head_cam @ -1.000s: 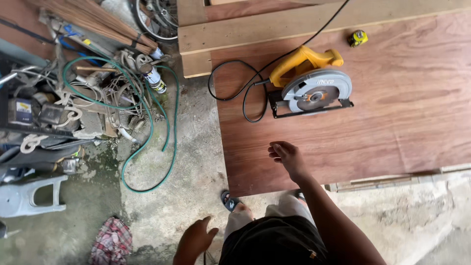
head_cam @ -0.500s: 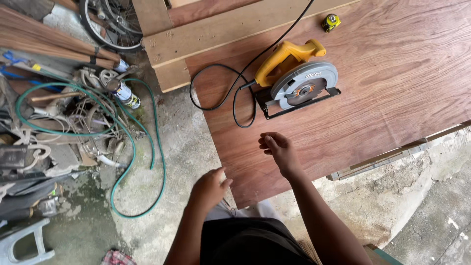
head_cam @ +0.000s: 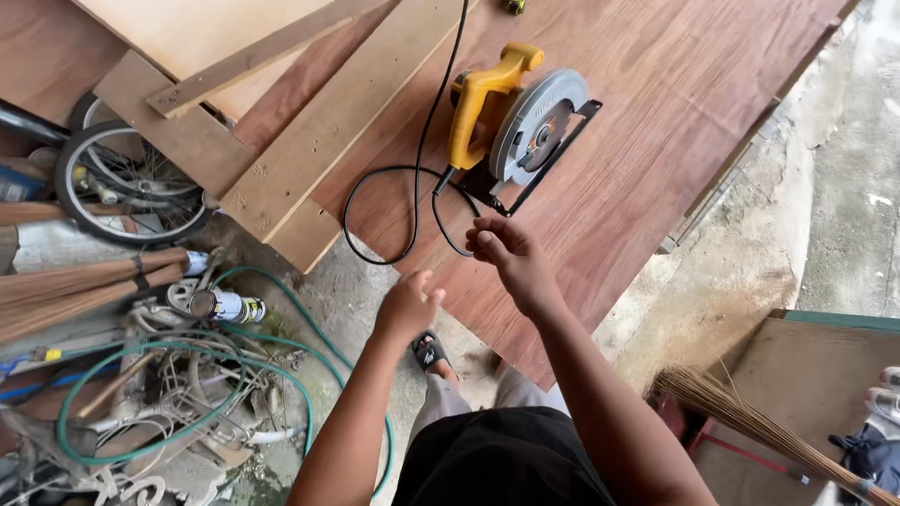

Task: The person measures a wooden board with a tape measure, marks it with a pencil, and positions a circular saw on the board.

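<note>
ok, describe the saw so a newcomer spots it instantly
Find the big reddish-brown plywood sheet filling the upper middle. On it, just beyond the right hand, lies the circular saw: yellow handle, round grey blade guard, black cord looping away.

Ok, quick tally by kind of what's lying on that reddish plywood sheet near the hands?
Circular saw, yellow handle: 1
Black power cord: 1
Small yellow object at the top edge, cut off: 1
Pale wooden planks lying across the sheet: 2
Total: 5
</note>
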